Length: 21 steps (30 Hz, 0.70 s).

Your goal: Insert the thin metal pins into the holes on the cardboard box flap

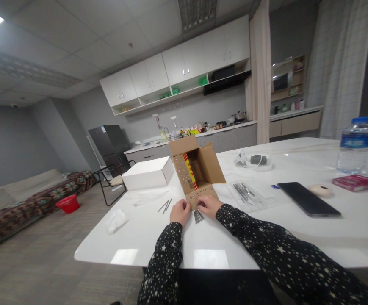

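An open brown cardboard box (196, 169) lies on the white table (253, 237), its front flap with rows of small holes facing me. My left hand (180, 211) rests curled at the flap's left corner. My right hand (208, 205) sits at the flap's right side, fingers bent over it. A small bunch of metal nails (198, 216) lies on the table between both hands. Whether either hand pinches a nail is hidden. Two more nails (165, 206) lie to the left.
A white box (147, 173) stands left of the cardboard box. A clear bag of metal parts (244, 192), a dark tablet (309, 199), a tape roll (320, 189), a red packet (355, 182) and a water bottle (354, 146) lie to the right. A crumpled tissue (116, 220) is near the left edge.
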{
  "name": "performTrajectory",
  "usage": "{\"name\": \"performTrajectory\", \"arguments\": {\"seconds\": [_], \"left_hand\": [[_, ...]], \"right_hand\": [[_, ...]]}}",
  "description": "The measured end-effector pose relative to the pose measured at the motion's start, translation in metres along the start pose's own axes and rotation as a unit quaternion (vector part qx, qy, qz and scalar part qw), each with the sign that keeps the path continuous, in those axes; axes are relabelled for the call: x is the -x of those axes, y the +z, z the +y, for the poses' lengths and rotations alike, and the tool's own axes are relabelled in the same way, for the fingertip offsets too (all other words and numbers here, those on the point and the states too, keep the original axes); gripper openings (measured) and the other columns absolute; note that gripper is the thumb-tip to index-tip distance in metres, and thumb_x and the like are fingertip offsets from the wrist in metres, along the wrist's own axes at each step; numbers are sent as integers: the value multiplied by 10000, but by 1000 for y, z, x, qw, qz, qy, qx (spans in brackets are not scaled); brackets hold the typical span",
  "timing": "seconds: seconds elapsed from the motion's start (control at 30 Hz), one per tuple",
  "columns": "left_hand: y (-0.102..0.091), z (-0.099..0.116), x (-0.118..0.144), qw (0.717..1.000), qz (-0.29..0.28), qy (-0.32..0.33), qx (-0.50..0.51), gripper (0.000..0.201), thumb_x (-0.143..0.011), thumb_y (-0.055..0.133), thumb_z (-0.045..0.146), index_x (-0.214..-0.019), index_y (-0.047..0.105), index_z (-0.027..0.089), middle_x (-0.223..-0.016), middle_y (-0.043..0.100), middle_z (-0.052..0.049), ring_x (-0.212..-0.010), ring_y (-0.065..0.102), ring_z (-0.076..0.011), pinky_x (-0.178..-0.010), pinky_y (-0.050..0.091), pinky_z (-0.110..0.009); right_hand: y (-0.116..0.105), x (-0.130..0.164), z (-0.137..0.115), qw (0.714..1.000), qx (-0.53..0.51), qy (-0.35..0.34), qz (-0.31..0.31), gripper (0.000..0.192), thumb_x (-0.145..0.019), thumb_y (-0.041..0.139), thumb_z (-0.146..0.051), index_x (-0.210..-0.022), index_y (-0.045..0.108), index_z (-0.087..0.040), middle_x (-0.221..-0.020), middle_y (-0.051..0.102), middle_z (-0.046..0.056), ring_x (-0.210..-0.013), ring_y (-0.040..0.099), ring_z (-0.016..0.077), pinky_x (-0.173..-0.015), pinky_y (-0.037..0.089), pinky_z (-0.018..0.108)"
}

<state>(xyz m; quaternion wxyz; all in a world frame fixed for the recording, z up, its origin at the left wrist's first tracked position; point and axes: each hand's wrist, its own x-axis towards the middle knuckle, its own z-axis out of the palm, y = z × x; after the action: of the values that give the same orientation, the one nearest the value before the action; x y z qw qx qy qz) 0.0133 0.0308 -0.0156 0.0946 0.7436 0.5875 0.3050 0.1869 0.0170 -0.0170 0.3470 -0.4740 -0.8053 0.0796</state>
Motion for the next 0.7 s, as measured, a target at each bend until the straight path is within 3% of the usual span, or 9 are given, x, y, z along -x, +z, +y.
{"name": "performTrajectory", "arguments": {"seconds": [0.2, 0.33, 0.7], "left_hand": [[1, 0, 0, 1000, 3, 2, 1, 271, -814, 441, 385, -638, 510, 191, -621, 579, -6, -625, 497, -122, -607, 318, -225], [1, -1, 0, 1000, 6, 9, 7, 266, -815, 436, 381, -644, 511, 192, -620, 578, -2, -622, 495, -122, -602, 313, -225], [4, -6, -1, 1000, 12, 19, 5, 276, -822, 442, 383, -638, 516, 190, -605, 574, 1, -613, 500, -118, -600, 322, -223]], "right_hand": [[-12, 4, -14, 994, 60, 58, -76, 156, -697, 547, -175, -827, 633, -182, -654, 609, 0, -610, 539, 132, -553, 348, 214], [-16, 9, -23, 990, 62, 60, -109, 164, -684, 554, -166, -826, 635, -187, -667, 610, -2, -630, 547, 135, -538, 320, 208], [-17, 11, -30, 988, 74, 62, -121, 142, -718, 537, -202, -808, 646, -184, -703, 628, 6, -677, 552, 143, -572, 317, 218]]}}
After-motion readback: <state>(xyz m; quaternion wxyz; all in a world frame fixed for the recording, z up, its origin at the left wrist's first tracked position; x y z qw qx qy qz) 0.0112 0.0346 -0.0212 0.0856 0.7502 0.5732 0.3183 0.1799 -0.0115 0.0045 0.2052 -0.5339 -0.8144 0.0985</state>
